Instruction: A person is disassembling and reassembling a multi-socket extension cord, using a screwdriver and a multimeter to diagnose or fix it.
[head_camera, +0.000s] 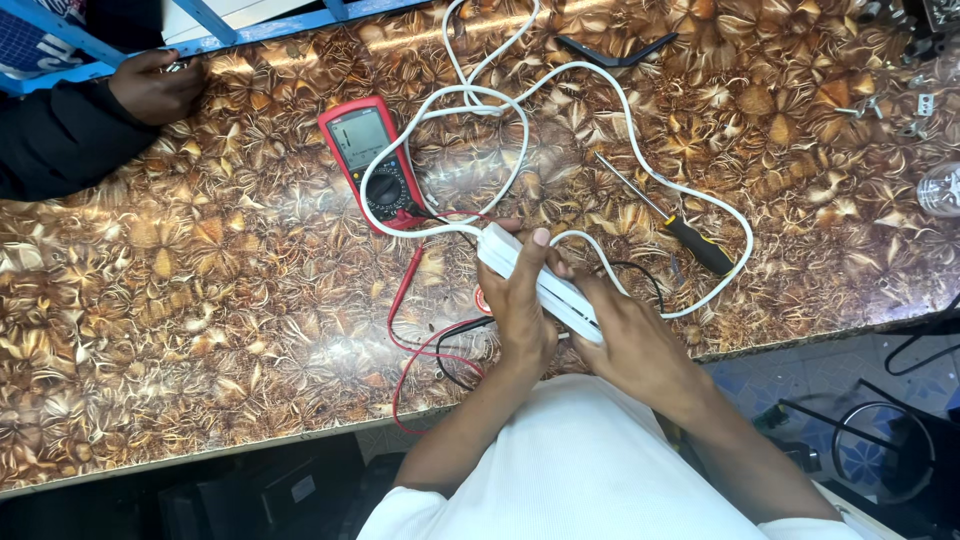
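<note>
Both hands grip one white power strip (540, 282), held tilted above the table edge: your left hand (520, 305) wraps its middle, thumb on top; your right hand (632, 340) clamps the near end, probably steadying it. Outward:
- red multimeter (375, 160), eleven o'clock, display facing you;
- screwdriver (668, 217), two o'clock;
- red leads (408, 300), nine o'clock.

Glossy brown floral-print table (200, 300); blue patterned floor (770, 385) rt.

A long white plastic power strip (540, 281) is held slantwise just above the patterned brown table (200, 330), near its front edge. Its white cable (640, 150) loops away across the tabletop.
</note>
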